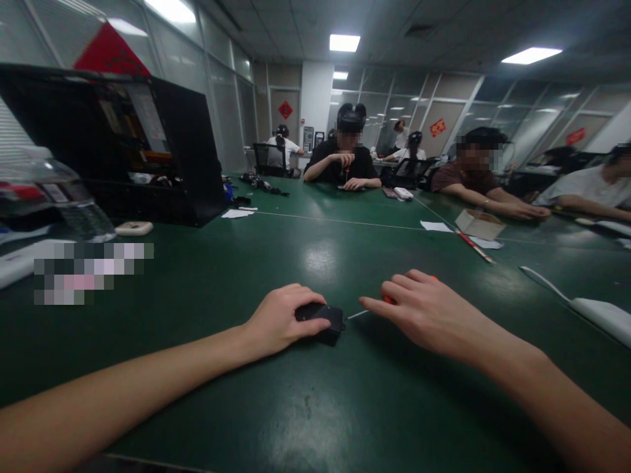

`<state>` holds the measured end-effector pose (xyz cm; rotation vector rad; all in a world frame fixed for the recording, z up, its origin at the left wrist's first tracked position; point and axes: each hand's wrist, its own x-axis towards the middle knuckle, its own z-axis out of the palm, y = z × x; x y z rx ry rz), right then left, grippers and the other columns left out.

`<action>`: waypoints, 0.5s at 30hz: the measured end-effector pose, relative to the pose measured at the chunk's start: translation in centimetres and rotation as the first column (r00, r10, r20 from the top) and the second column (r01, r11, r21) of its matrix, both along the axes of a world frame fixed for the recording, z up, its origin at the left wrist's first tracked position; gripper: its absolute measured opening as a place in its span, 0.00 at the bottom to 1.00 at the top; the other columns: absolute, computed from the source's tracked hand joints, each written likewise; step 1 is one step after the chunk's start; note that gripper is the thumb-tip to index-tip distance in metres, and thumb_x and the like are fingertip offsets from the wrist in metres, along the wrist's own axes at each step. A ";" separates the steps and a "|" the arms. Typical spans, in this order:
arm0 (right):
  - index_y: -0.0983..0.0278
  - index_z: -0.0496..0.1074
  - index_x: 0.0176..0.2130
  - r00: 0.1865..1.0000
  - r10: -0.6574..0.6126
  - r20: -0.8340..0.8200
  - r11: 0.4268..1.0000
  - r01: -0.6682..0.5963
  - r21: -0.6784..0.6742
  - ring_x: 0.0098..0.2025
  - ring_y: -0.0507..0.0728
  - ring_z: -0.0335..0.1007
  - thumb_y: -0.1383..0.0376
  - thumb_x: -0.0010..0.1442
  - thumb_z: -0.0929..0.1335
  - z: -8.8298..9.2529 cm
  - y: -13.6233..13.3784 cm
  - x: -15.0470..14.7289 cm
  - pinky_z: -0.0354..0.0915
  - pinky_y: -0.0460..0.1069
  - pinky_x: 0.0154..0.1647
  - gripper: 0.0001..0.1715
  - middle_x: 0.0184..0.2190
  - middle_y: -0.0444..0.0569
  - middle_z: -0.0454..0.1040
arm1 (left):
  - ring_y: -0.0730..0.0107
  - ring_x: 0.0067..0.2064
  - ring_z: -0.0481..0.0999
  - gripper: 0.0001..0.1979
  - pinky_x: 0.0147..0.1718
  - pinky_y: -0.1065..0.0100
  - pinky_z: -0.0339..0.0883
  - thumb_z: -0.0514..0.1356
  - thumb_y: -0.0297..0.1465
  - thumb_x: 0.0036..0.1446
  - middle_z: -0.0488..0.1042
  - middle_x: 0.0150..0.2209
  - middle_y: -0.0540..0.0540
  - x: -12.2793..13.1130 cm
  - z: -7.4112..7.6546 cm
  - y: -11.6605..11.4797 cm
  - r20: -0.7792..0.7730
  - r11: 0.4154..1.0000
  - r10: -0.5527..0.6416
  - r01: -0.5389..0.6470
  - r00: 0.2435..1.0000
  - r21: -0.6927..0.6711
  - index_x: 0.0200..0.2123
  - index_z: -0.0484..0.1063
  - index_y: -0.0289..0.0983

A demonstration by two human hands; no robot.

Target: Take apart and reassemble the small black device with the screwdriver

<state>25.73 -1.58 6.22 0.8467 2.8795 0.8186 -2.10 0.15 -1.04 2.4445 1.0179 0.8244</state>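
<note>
On the green table, a small black box (334,320) lies under my left hand (286,318), whose thumb and fingers grip it from the left. A small loop or tab sticks out at the box's right end. My right hand (419,309) is closed round a screwdriver (389,299) with an orange-red handle, mostly hidden by the fingers. Its thin metal shaft (358,315) points left, and the tip is just beside the box's right end. Whether the tip touches the box I cannot tell.
At the left stand a black open-sided case (190,151) and a clear plastic bottle (73,197). A white device with a cable (601,318) lies at the right. Farther off are a round container (479,225), paper scraps (436,226) and a person (345,154) seated across, holding a screwdriver.
</note>
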 end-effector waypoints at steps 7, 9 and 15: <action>0.59 0.69 0.56 0.999 -0.018 -0.031 0.994 0.014 -0.111 0.36 0.58 0.65 0.71 0.64 0.63 -0.4 0.2 -0.1 0.54 0.52 0.36 0.22 0.36 0.50 0.72 | 0.63 0.42 0.73 0.17 0.42 0.64 0.64 0.62 0.43 0.59 0.78 0.41 0.46 -0.1 0.0 0.1 -0.007 1.000 -0.023 0.023 1.000 0.004 0.45 0.74 0.38; 0.58 0.69 0.56 0.998 -0.038 -0.053 0.981 0.027 -0.194 0.36 0.58 0.66 0.71 0.65 0.62 -0.6 0.3 -0.2 0.56 0.51 0.37 0.22 0.36 0.50 0.72 | 0.62 0.42 0.73 0.17 0.43 0.64 0.63 0.62 0.43 0.59 0.78 0.42 0.46 -0.1 -0.1 0.1 -0.018 1.000 -0.022 0.022 1.000 0.010 0.45 0.74 0.38; 0.59 0.69 0.56 0.977 -0.092 -0.194 0.850 -0.024 -0.526 0.37 0.55 0.70 0.69 0.69 0.59 -1.9 0.4 -1.5 0.61 0.48 0.37 0.20 0.38 0.50 0.73 | 0.61 0.44 0.73 0.20 0.44 0.63 0.64 0.63 0.46 0.57 0.77 0.43 0.46 -0.2 -0.3 0.1 -0.008 1.000 -0.022 0.022 1.000 0.005 0.46 0.73 0.38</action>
